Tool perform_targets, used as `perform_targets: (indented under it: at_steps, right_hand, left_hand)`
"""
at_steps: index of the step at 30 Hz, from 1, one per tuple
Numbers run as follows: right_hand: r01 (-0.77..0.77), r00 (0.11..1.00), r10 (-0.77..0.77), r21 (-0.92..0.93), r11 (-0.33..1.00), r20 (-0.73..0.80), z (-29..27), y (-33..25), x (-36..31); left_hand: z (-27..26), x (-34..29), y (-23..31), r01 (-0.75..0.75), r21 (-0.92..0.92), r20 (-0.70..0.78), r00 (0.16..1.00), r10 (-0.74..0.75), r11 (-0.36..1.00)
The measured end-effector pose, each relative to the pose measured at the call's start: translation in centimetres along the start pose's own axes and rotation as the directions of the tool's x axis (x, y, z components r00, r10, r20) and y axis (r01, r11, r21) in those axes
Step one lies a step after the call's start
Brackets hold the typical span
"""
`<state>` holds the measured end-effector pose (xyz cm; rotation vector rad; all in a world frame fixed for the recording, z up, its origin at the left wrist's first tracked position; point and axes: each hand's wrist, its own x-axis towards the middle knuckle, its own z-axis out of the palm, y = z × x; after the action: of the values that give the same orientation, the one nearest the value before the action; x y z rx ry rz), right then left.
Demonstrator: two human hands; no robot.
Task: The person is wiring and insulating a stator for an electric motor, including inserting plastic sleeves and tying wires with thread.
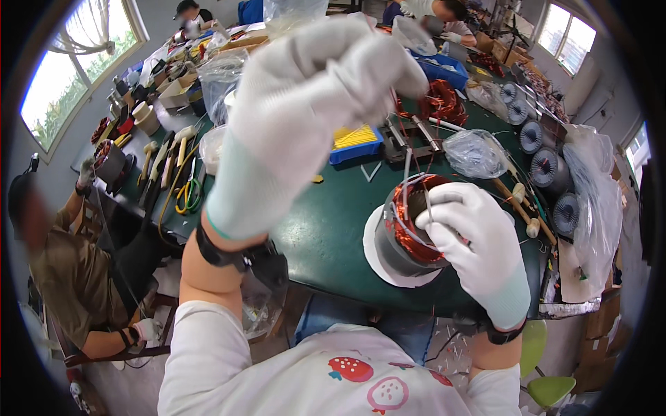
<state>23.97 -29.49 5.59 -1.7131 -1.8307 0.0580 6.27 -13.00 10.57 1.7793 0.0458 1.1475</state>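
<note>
Flanking the stator, bare green tabletop

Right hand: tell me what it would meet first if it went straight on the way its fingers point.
Pointing leftward, the right hand would probably meet the copper windings in the grey cylinder first; they look close, though depth and any present contact are unclear.
</note>
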Motion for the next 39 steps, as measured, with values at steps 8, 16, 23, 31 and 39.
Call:
perform_targets:
  at_steps: [8, 16, 23, 31, 39]
  right_hand:
    - [-0.042, 0.987, 0.041, -0.001, 0.999, -0.154, 4.8, 4.1, -2.6]
    - [-0.111, 0.893, 0.153, 0.122, 0.986, -0.422, 6.0, 3.6, -4.9]
    - [-0.430, 0.506, 0.412, -0.193, 0.882, 0.757, 4.3, 5.1, -27.0]
    - [-0.392, 0.457, 0.221, -0.028, 0.919, 0.862, 6.4, 12.5, -39.7]
    - [-0.604, 0.423, 0.100, 0.198, 0.772, 0.900, 6.9, 14.6, -42.1]
  left_hand:
    - [-11.4, 4.2, -13.2, 0.284, 0.290, -0.208, 0.951, -0.229, 0.914]
    - [-14.2, 0.1, -32.8, 0.245, 0.966, -0.243, 0.757, -0.607, -0.081]
    - [-15.3, 0.3, -31.8, 0.397, 0.917, -0.300, 0.636, -0.710, -0.032]
    - [-16.6, 0.3, -32.3, 0.364, 0.927, -0.249, 0.779, -0.575, 0.092]
    - [-18.1, -0.1, -32.3, 0.564, 0.572, -0.364, 0.825, -0.432, 0.596]
